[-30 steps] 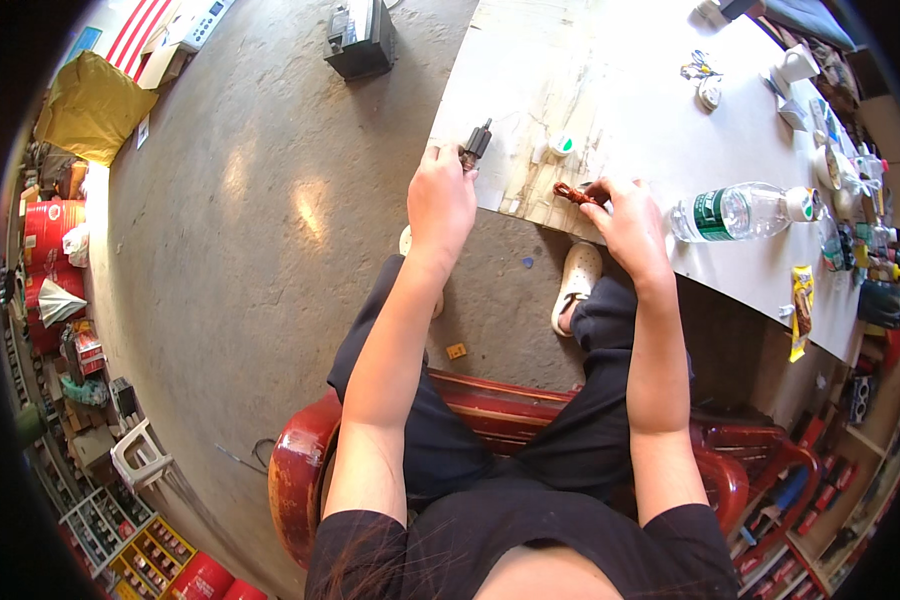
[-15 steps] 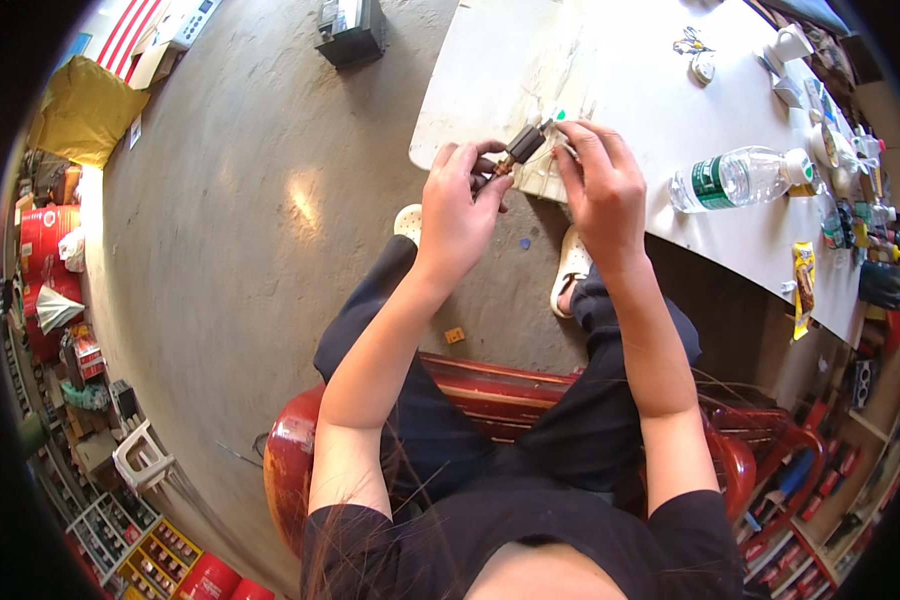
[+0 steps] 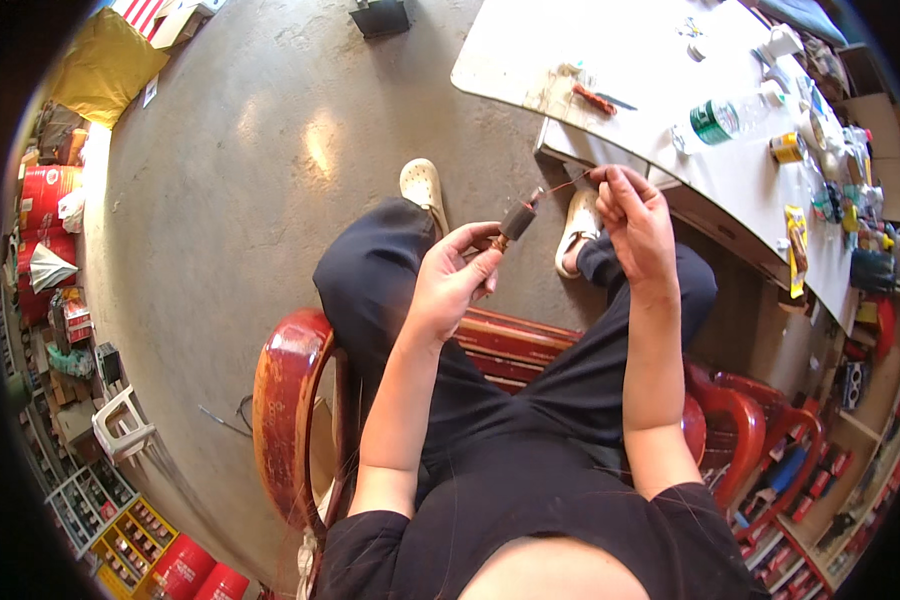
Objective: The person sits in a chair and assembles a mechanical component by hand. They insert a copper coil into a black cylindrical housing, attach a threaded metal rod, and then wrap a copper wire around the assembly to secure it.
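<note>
My left hand (image 3: 454,280) is closed round the copper-coloured lower end of a small motor rotor (image 3: 516,220), a dark cylinder with a thin shaft. It is held tilted above my lap, its upper end leaning to the right. A thin reddish wire (image 3: 568,184) runs from that upper end across to my right hand (image 3: 634,222). The thumb and fingers of my right hand pinch the wire, a little higher and to the right of the rotor. Between the two hands the wire looks fairly straight.
A white table (image 3: 515,50) stands ahead to the right. On it lie a red-brown twisted bundle (image 3: 594,99), a clear bottle (image 3: 720,122), a yellow can (image 3: 788,148) and a yellow packet (image 3: 796,250). I sit on a red wooden chair (image 3: 295,420); a dark box (image 3: 380,18) is on the floor.
Both hands have come away from the table edge toward my body. The right hand has drawn away from the rotor, and the wire now spans the wider gap. My view has shifted.
</note>
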Tool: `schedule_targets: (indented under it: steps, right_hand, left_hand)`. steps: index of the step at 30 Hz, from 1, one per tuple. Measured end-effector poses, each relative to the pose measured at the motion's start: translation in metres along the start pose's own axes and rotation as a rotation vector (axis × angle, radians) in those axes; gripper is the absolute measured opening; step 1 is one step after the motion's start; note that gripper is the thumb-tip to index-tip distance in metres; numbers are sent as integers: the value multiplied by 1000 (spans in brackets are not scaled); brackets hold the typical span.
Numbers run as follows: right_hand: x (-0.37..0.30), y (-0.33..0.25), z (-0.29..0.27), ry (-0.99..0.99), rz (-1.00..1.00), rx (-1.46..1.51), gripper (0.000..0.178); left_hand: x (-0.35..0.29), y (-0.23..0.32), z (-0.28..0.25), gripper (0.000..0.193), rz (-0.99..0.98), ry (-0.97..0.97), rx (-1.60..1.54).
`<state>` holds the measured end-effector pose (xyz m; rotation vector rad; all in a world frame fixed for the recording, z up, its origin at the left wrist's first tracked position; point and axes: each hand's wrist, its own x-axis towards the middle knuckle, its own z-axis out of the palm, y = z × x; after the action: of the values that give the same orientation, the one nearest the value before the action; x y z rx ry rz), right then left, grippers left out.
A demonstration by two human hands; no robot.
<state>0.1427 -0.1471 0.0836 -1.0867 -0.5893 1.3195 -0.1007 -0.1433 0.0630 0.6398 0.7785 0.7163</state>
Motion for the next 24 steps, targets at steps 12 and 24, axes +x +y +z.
schedule_targets:
  steps: [12, 24]
  right_hand:
    - [-107, -45, 52, -556, -386, -812, 6]
    - [-101, -35, -17, 262, -511, -1576, 29]
  left_hand:
    - [-39, -34, 2, 26, 246, 331, 26]
    - [-68, -27, -1, 38, 275, 8, -77]
